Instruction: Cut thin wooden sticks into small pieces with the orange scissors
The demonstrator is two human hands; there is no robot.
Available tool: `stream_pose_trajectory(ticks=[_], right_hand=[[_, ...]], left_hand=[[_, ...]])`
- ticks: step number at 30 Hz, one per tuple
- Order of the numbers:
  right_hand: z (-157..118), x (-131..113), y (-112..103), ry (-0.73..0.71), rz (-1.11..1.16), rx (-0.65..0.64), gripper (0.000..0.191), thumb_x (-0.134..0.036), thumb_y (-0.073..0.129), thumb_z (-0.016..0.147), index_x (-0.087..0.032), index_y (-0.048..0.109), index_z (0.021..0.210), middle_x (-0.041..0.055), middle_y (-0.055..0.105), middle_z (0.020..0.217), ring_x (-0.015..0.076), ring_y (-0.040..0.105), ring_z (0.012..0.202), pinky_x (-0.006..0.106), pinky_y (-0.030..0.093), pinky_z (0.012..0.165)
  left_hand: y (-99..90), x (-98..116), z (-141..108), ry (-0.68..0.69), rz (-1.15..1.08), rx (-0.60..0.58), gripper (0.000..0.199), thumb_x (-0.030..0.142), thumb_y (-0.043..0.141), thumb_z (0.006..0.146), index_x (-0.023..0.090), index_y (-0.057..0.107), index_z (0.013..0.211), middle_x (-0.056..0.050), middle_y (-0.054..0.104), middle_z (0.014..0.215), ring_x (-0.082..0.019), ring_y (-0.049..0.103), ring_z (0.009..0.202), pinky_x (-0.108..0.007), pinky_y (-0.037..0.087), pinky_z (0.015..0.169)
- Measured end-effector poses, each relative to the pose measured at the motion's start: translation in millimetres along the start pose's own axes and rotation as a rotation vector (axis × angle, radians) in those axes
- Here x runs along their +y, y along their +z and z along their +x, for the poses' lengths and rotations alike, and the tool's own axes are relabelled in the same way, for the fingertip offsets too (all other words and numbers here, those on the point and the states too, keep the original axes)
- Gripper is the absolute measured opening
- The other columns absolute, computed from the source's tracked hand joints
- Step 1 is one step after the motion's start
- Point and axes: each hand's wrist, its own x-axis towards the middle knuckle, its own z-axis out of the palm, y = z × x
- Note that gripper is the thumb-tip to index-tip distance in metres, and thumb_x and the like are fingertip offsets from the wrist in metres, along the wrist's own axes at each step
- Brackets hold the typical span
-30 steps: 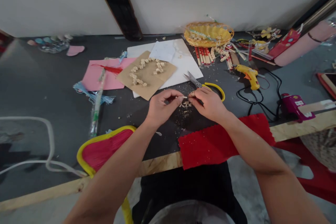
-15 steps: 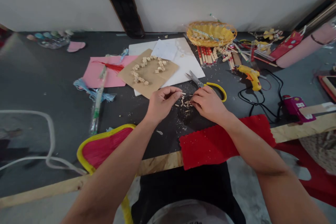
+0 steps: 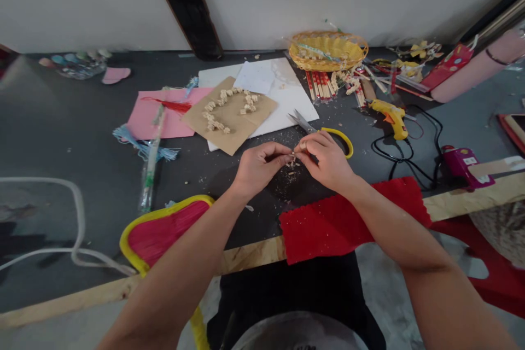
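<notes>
My left hand [image 3: 262,168] pinches a short pale wooden stick piece [image 3: 293,154], which shows only in part between the fingers. The fingertips of my right hand [image 3: 328,159] are closed at the same spot, touching or nearly touching it; exactly what they grip is hidden. Below both hands, more cut stick pieces [image 3: 291,173] and crumbs lie on the dark table. Scissors with yellow handles [image 3: 343,138] rest just behind my right hand. Beyond my left hand is a brown card [image 3: 233,142] bearing a curved row of small stick clusters [image 3: 221,97].
A yellow glue gun [image 3: 392,119] with a black cord lies to the right. Red cloth [image 3: 318,232] covers the front edge under my right forearm. At the back stand a wicker basket [image 3: 296,61] and a leaning phone [image 3: 188,13]. Pink card [image 3: 139,117] and tassels lie left.
My right hand has lifted from the loose pieces and moved left to meet my left hand. The left hand has shifted slightly right, and the fingertips are now together.
</notes>
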Motion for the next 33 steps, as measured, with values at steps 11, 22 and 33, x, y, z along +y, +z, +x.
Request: stream_pose_trajectory(ticks=[11, 22, 33], right_hand=[[-0.2, -4.9, 1.0, 0.0, -0.022, -0.017, 0.016, -0.025, 0.049, 0.094, -0.021, 0.061, 0.087, 0.007, 0.066, 0.092, 0.0217, 0.059, 0.09, 0.039, 0.048, 0.085], [-0.6, -4.5, -2.1, 0.095, 0.188, 0.045, 0.017, -0.03, 0.055, 0.091, -0.02, 0.06, 0.105, 0.0076, 0.067, 0.095, 0.0195, 0.063, 0.092, 0.035, 0.052, 0.08], [1.6, -9.9, -6.1, 0.107, 0.254, 0.03, 0.01, -0.023, 0.05, 0.093, -0.021, 0.059, 0.088, 0.0038, 0.066, 0.085, 0.0158, 0.063, 0.083, 0.031, 0.05, 0.077]], left_hand=[[3.2, -0.3, -0.6, 0.006, -0.084, -0.01, 0.018, 0.03, 0.071, 0.075, 0.017, 0.07, 0.086, -0.003, 0.073, 0.082, -0.014, 0.064, 0.073, -0.026, 0.052, 0.069], [0.4, 5.1, 0.3, -0.109, -0.295, 0.025, 0.025, 0.038, 0.074, 0.072, 0.016, 0.069, 0.081, -0.004, 0.073, 0.075, -0.013, 0.062, 0.065, -0.025, 0.048, 0.06], [-1.2, 5.1, -1.5, -0.147, -0.383, -0.108, 0.026, 0.037, 0.072, 0.076, 0.016, 0.072, 0.091, -0.006, 0.075, 0.08, -0.011, 0.06, 0.062, -0.024, 0.045, 0.057]])
